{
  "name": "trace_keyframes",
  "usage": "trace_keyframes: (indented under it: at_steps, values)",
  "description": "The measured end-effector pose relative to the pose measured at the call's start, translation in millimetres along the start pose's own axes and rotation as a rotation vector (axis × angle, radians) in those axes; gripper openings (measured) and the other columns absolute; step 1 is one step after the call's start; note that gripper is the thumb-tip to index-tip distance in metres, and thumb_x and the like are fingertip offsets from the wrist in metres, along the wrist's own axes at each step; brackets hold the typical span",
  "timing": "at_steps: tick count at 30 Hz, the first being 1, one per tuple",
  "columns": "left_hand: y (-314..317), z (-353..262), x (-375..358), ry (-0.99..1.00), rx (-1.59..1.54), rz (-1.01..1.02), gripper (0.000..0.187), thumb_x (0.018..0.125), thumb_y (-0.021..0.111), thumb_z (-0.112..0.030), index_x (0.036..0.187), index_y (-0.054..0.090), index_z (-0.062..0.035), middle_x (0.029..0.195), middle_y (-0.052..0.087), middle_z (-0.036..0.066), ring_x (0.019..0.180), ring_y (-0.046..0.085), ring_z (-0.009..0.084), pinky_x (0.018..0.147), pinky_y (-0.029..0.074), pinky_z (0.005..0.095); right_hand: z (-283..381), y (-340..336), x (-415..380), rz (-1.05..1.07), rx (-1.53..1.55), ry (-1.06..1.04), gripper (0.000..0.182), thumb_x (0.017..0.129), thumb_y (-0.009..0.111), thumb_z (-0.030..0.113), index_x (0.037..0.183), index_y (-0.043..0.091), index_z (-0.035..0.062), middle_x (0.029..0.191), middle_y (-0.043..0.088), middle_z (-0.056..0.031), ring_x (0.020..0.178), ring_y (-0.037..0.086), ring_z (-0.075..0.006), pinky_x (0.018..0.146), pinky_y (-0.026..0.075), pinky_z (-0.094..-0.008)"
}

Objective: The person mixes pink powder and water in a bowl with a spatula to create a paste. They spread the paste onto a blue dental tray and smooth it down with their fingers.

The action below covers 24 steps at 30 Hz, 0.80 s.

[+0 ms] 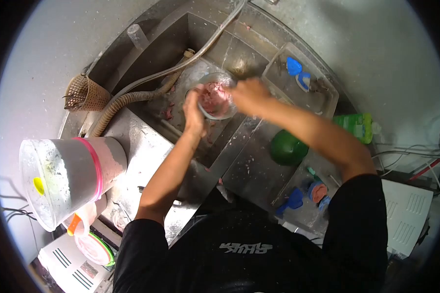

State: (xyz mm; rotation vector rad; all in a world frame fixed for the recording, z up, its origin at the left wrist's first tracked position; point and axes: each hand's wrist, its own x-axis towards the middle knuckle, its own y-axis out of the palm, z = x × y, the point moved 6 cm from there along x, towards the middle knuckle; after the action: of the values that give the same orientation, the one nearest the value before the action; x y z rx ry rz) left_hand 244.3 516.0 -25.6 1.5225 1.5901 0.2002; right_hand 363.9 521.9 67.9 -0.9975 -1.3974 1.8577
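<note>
Over the sink (156,115) a pale, see-through bowl (218,116) is tilted, with a lumpy pink mass (214,99) inside. My left hand (194,113) grips the bowl at its left rim, fingers and thumb wrapped round the edge. At the opposite rim is my right hand (252,97), closed and blurred by motion. Whatever it holds reaches toward the pink mass but is too smeared to name. Pink scraps (169,111) lie in the sink beside the bowl.
A ribbed hose (127,99) and a thinner grey hose (168,72) cross the sink. On the right are a clear tray (322,105) with blue pieces, a green rounded object (288,147) and a green bottle (354,127). A large white bucket (68,171) stands left.
</note>
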Motion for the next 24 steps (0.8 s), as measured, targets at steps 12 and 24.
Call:
trace_keyframes:
  at_steps: [12, 24]
  values:
    - [7, -9, -56, -0.042, 0.102, 0.075, 0.049, 0.085, 0.050, -0.044, 0.114, 0.055, -0.0033, 0.104, 0.060, 0.011, 0.093, 0.060, 0.0235, 0.077, 0.051, 0.0419, 60, -17, -52, -0.069, -0.106, -0.153, 0.020, 0.077, 0.057, 0.019, 0.096, 0.065, 0.0182, 0.074, 0.066, -0.0111, 0.067, 0.066, -0.0325, 0.059, 0.052, -0.0446]
    - [-2, 54, -204, 0.011, 0.149, 0.207, 0.044, 0.084, 0.052, -0.038, 0.109, 0.057, -0.0015, 0.099, 0.059, 0.009, 0.088, 0.056, 0.0196, 0.076, 0.048, 0.0327, 126, 17, -198, -0.164, -0.047, -0.117, 0.016, 0.076, 0.063, 0.022, 0.077, 0.068, 0.0069, 0.076, 0.067, -0.0175, 0.068, 0.067, -0.0343, 0.059, 0.054, -0.0421]
